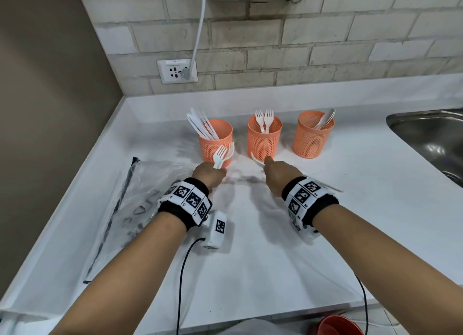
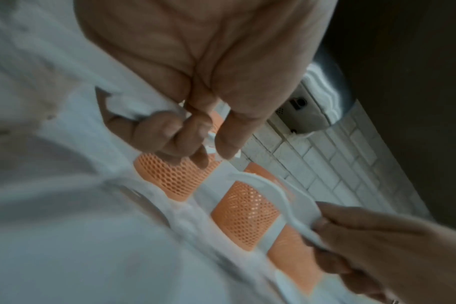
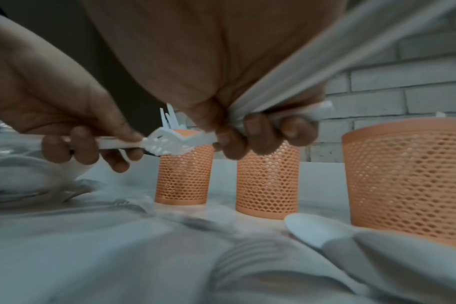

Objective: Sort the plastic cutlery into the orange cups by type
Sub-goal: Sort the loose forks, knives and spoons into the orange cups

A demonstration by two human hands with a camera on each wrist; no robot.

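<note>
Three orange mesh cups stand in a row: the left cup (image 1: 215, 144) holds knives, the middle cup (image 1: 264, 139) forks, the right cup (image 1: 313, 134) spoons. My left hand (image 1: 213, 170) grips two white forks (image 1: 221, 156) by their handles, tines up, in front of the left cup. My right hand (image 1: 269, 164) is closed round a white utensil (image 1: 256, 160) with a curved tip; its handle pokes out behind the wrist, and I cannot tell its type. In the right wrist view the fingers (image 3: 255, 131) curl round that handle, and a spoon (image 3: 307, 228) lies on the counter below.
A crumpled clear plastic bag (image 1: 140, 191) lies on the white counter (image 1: 250, 272) at the left. A steel sink (image 1: 431, 134) is at the right edge. A wall socket (image 1: 177, 71) with a plugged cable sits behind. A red cup (image 1: 338, 326) stands below the counter's front edge.
</note>
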